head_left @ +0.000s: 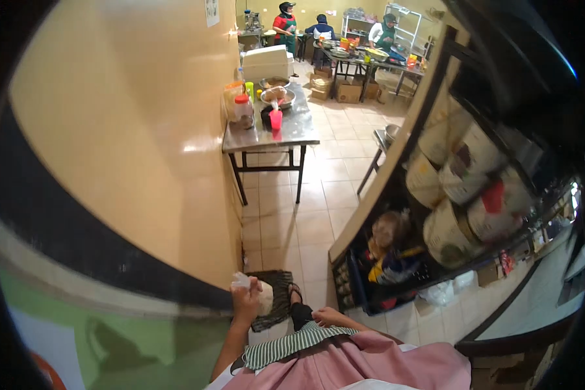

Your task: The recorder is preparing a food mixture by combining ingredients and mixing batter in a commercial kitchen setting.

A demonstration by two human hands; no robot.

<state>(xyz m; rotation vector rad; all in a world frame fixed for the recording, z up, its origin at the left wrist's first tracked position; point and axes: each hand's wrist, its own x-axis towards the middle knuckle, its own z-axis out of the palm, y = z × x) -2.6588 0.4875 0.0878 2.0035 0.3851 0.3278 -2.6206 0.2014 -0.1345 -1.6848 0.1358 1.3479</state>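
My left hand [245, 300] is raised near the wall corner, its fingers closed round the gathered top of a clear plastic bag [264, 299]. Pale, whitish contents fill the bag, which hangs above a dark doormat [281, 286]. In front of my body, just above the striped cloth of my apron [292, 348], my right hand [331, 317] is curled closed. Whatever it may hold is hidden. A sandalled foot [295, 294] steps by the mat's right edge.
A metal table [299, 133] along the left wall bears a red-lidded jar [242, 110], a pink jug [276, 119] and bowls. To the right, a rack holds large tins [448, 234] above a dark crate [377, 305]. Several people work around far tables, with cardboard boxes [349, 91] beneath.
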